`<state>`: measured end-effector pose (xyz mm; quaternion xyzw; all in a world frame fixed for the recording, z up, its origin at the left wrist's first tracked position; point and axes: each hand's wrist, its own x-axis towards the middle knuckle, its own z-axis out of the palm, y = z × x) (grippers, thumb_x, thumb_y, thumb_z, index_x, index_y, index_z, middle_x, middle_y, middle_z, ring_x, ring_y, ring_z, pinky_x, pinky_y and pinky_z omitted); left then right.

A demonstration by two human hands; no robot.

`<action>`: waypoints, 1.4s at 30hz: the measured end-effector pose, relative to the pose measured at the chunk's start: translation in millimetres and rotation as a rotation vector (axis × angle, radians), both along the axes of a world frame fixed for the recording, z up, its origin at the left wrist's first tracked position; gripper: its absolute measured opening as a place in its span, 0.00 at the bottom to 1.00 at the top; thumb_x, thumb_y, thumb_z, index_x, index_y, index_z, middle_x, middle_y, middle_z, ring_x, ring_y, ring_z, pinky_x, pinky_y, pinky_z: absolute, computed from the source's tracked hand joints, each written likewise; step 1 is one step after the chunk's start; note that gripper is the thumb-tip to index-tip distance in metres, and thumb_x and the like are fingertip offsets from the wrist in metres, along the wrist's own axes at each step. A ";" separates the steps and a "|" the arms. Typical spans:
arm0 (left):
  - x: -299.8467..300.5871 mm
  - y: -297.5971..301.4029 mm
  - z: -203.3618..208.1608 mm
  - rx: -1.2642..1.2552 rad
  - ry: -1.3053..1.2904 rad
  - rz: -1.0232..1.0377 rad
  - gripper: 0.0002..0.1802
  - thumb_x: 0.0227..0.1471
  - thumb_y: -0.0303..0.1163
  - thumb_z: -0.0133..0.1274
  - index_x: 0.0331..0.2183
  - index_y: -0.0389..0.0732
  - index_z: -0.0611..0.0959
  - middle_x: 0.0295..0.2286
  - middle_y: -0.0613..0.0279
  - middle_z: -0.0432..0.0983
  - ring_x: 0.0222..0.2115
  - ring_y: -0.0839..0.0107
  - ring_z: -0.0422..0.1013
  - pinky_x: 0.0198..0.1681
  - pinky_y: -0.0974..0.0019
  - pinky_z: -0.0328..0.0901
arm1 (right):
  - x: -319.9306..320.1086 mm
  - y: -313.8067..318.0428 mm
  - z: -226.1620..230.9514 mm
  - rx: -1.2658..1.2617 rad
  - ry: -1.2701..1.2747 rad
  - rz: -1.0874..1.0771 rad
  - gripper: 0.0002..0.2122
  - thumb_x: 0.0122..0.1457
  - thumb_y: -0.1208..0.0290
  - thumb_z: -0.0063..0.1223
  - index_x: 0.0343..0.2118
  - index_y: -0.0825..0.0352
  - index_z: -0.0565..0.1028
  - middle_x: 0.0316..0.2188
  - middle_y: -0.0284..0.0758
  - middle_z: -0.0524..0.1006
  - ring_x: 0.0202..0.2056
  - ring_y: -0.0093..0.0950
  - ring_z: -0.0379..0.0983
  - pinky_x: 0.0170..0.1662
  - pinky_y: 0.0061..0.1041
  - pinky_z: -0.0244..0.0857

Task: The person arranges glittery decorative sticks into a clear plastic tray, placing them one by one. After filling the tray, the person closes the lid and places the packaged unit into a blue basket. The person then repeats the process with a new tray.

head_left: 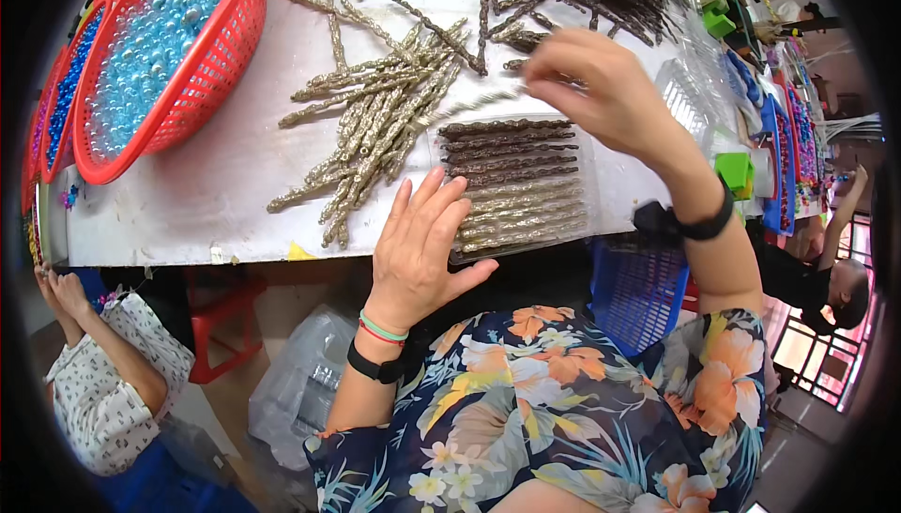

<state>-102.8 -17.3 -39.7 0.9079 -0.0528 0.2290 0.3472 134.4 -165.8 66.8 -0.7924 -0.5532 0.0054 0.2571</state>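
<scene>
Readable text: none, no words, numbers or signs legible anywhere
Clear tray (589, 205), at the bench's (169, 217) front edge: no lettering can be made out
Pale scrap (217, 254), front edge of bench, toward left corner: could be a sticker, too small to read
Black wristband (374, 364), left wrist: no digits legible
Goods along bench's right edge: too small and warped by the lens to tell any print
</scene>
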 end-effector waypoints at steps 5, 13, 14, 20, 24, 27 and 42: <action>1.3 -0.4 1.2 -0.039 0.002 -0.017 0.41 0.36 0.41 0.74 0.51 0.40 0.73 0.55 0.52 0.73 0.60 0.45 0.65 0.64 0.40 0.57 | -40.1 -63.5 17.3 -0.178 0.232 0.016 0.03 0.53 0.74 0.62 0.28 0.64 0.79 0.27 0.34 0.77 0.34 0.36 0.74 0.39 0.34 0.66; 1.7 0.5 6.9 0.059 0.044 -0.025 0.33 0.34 0.40 0.73 0.46 0.50 0.83 0.57 0.53 0.72 0.61 0.48 0.64 0.64 0.42 0.57 | -79.9 -78.6 -20.0 -0.255 0.287 -0.026 0.03 0.51 0.73 0.63 0.27 0.60 0.79 0.28 0.29 0.76 0.35 0.33 0.71 0.41 0.33 0.60; 2.1 0.3 7.3 0.072 0.043 -0.026 0.32 0.34 0.40 0.73 0.46 0.50 0.84 0.57 0.53 0.72 0.61 0.47 0.64 0.63 0.42 0.57 | -81.9 -78.7 -22.9 -0.253 0.277 -0.034 0.03 0.51 0.73 0.63 0.27 0.59 0.79 0.28 0.29 0.76 0.36 0.33 0.71 0.41 0.33 0.59; 0.5 0.0 5.1 0.080 0.015 -0.047 0.23 0.37 0.42 0.70 0.41 0.56 0.87 0.57 0.55 0.73 0.61 0.45 0.63 0.63 0.41 0.57 | -79.6 -73.7 -19.8 -0.317 0.149 0.039 0.02 0.51 0.72 0.63 0.26 0.60 0.80 0.27 0.30 0.76 0.36 0.32 0.72 0.41 0.33 0.61; 1.0 0.7 4.4 0.095 -0.003 -0.070 0.19 0.39 0.42 0.70 0.38 0.56 0.88 0.55 0.60 0.75 0.61 0.44 0.63 0.63 0.40 0.57 | -56.5 -46.7 -11.1 -0.304 0.221 0.115 0.03 0.52 0.70 0.63 0.26 0.62 0.80 0.26 0.35 0.76 0.34 0.37 0.75 0.39 0.37 0.67; 0.6 0.8 3.0 0.092 -0.010 -0.057 0.18 0.39 0.41 0.70 0.37 0.57 0.89 0.55 0.62 0.75 0.61 0.43 0.62 0.63 0.40 0.57 | -35.3 3.2 -21.0 -0.071 0.116 0.114 0.03 0.55 0.71 0.59 0.29 0.64 0.80 0.28 0.37 0.76 0.34 0.39 0.76 0.40 0.37 0.70; -4.1 3.4 -0.3 -0.015 0.010 -0.050 0.24 0.41 0.39 0.71 0.40 0.43 0.80 0.52 0.58 0.77 0.60 0.48 0.66 0.65 0.38 0.53 | -27.5 -2.8 16.2 -0.064 -0.142 0.184 0.04 0.55 0.70 0.62 0.30 0.61 0.78 0.28 0.32 0.76 0.37 0.33 0.73 0.43 0.33 0.62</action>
